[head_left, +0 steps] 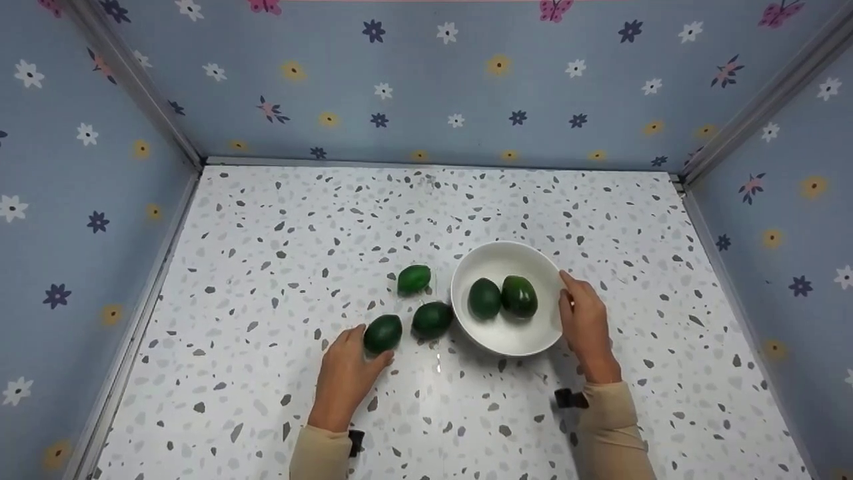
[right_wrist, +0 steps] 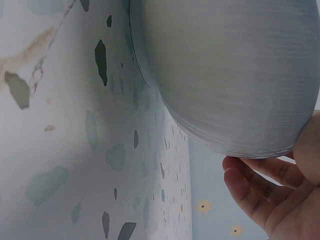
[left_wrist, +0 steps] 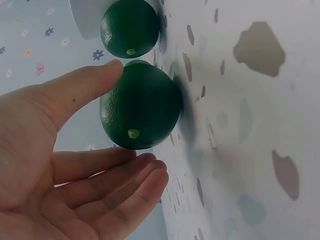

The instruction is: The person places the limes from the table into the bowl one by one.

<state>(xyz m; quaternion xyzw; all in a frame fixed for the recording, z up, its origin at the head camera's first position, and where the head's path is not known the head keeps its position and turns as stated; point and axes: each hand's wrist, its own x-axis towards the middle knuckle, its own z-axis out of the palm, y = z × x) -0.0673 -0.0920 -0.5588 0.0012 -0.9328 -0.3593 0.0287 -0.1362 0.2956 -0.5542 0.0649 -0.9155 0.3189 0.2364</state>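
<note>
My left hand point(head_left: 346, 375) is around the near-left side of a dark green avocado point(head_left: 383, 335) that rests on the table. In the left wrist view the thumb lies along one side of this avocado point(left_wrist: 142, 107), and the fingers extend, slightly bent, by the opposite side. A white bowl point(head_left: 508, 343) stands to the right, holding two avocados point(head_left: 485, 299). My right hand point(head_left: 588, 327) grips the bowl's right side at the rim. The right wrist view shows fingertips against the outer wall of the bowl point(right_wrist: 235, 75); the thumb is mostly hidden.
Another avocado point(head_left: 432, 320) lies by the bowl's left edge. Behind it is a smaller, brighter green fruit point(head_left: 414, 279). Blue flowered panels point(head_left: 426, 80) enclose the speckled white table point(head_left: 266, 267) at the back and both sides.
</note>
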